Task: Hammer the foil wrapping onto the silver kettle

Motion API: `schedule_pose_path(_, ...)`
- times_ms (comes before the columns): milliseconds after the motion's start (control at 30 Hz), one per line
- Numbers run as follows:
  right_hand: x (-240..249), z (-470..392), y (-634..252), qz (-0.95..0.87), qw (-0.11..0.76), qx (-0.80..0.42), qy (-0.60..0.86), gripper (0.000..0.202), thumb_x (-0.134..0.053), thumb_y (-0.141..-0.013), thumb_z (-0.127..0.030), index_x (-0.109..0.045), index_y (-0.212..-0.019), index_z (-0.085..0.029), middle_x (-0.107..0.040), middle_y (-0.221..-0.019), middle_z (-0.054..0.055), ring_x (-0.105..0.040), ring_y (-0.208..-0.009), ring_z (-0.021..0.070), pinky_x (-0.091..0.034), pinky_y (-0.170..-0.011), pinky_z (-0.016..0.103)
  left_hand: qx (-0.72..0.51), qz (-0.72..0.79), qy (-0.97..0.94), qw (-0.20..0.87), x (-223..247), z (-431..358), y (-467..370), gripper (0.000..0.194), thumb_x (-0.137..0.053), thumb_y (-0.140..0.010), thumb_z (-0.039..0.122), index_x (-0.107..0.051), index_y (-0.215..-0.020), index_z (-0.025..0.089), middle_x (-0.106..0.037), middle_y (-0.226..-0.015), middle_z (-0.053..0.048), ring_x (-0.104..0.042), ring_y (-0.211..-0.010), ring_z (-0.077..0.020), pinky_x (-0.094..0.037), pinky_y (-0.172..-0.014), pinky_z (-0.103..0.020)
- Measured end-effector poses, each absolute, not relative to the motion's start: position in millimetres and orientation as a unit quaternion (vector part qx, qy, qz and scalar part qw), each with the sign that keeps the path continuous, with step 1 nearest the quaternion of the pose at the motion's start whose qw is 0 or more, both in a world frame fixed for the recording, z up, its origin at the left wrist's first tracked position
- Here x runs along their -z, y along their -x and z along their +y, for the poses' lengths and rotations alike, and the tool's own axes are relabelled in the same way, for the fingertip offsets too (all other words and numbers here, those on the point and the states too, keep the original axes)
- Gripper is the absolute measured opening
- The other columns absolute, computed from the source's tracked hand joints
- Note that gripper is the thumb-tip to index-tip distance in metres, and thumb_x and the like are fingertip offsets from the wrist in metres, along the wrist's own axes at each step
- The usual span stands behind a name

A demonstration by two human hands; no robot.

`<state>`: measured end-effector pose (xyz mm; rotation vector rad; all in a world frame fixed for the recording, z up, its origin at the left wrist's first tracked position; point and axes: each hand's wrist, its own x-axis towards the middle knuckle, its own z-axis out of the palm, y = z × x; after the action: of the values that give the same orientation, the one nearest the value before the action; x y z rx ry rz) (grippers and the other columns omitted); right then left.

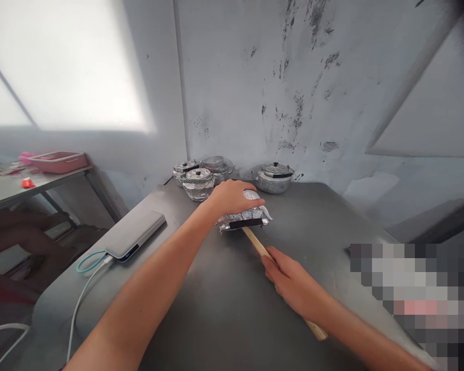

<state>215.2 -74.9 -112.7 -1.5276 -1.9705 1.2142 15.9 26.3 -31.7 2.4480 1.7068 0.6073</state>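
- A bare, workshop-like back room: the grey wall is stained and flaking.
- Below that wall stands a plain metal table; shiny small lidded pots sit against the wall.
- Left of the wall, a cluttered side bench carries a pink tray.

You stood at a grey metal table pushed into a corner. The wall behind it was pale and flecked with dark, peeling marks. To your left, a bright window poured white light in. Below it ran a second table, carrying a pink tray.
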Motion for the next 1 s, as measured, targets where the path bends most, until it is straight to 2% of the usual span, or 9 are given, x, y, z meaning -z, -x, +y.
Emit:
schedule_pose_path(133, 102.1, -77.5, -209.0, -0.601, 0.173, -0.57, 0.533, 0.031, -0.036, -0.096, -0.053, -0.043, -0.089, -0.024, -0.044, -0.074, -0.006, -0.033, -0.048, 0.0059, -0.029, -0.039, 0.019, -0.194, 0.56, -0.804, 0.051, 29.1, 23.8, -16.9, 0.058, -0.051, -0.083, 0.071, -0.066, -0.124, 0.034, -0.071, -0.118, 0.0, -0.063, -0.106, -0.028, -0.049, -0.085, -0.033)
schedule_pose_path(233, 96.3, -77.4, -204.3, -0.551, 0.175, -0.619, 0.531, 0.032, -0.036, -0.095, -0.055, -0.045, -0.097, -0.025, -0.047, -0.071, -0.007, -0.027, -0.043, 0.0039, -0.024, -0.036, 0.017, -0.201, 0.564, -0.8, 0.045, 29.9, 24.8, -17.4, 0.057, -0.052, -0.082, 0.072, -0.067, -0.122, 0.034, -0.071, -0.118, 0.0, -0.063, -0.107, -0.0285, -0.048, -0.088, -0.034)
schedule_pose_path(300, 95.0, -76.7, -202.0, -0.53, 0.177, -0.633, 0.536, 0.035, -0.034, -0.096, -0.057, -0.046, -0.1, -0.025, -0.041, -0.064, -0.009, -0.023, -0.041, 0.0038, -0.022, -0.034, 0.016, -0.205, 0.566, -0.798, 0.044, 31.4, 26.2, -17.8, 0.056, -0.052, -0.082, 0.072, -0.067, -0.121, 0.035, -0.072, -0.116, 0.0, -0.064, -0.105, -0.0283, -0.048, -0.088, -0.035)
schedule_pose_path(433, 94.7, -76.3, -198.7, -0.527, 0.199, -0.62, 0.546, 0.038, -0.032, -0.097, -0.056, -0.048, -0.103, -0.023, -0.031, -0.057, -0.011, -0.021, -0.039, 0.0049, -0.026, -0.033, 0.017, -0.214, 0.578, -0.786, 0.046, 35.0, 28.7, -18.3, 0.056, -0.052, -0.082, 0.072, -0.067, -0.121, 0.035, -0.072, -0.113, 0.0, -0.065, -0.103, -0.0284, -0.048, -0.086, -0.035)
schedule_pose_path(567, 94.4, -79.5, -196.7, -0.543, 0.204, -0.598, 0.553, 0.038, -0.029, -0.098, -0.055, -0.048, -0.104, -0.022, -0.032, -0.058, -0.011, -0.023, -0.038, 0.005, -0.028, -0.031, 0.017, -0.221, 0.585, -0.779, 0.036, 36.1, 28.8, -18.8, 0.057, -0.052, -0.082, 0.072, -0.067, -0.121, 0.034, -0.072, -0.113, -0.001, -0.064, -0.105, -0.0291, -0.047, -0.089, -0.037)
schedule_pose_path(1000, 109.3, -81.6, -201.8, -0.604, 0.183, -0.543, 0.554, 0.038, -0.025, -0.099, -0.051, -0.048, -0.1, -0.022, -0.035, -0.063, -0.008, -0.028, -0.036, 0.0057, -0.031, -0.028, 0.018, -0.201, 0.579, -0.789, 0.054, 34.0, 27.9, -19.7, 0.066, -0.046, -0.08, 0.08, -0.064, -0.123, 0.033, -0.071, -0.115, -0.002, -0.063, -0.104, -0.0306, -0.048, -0.082, -0.037)
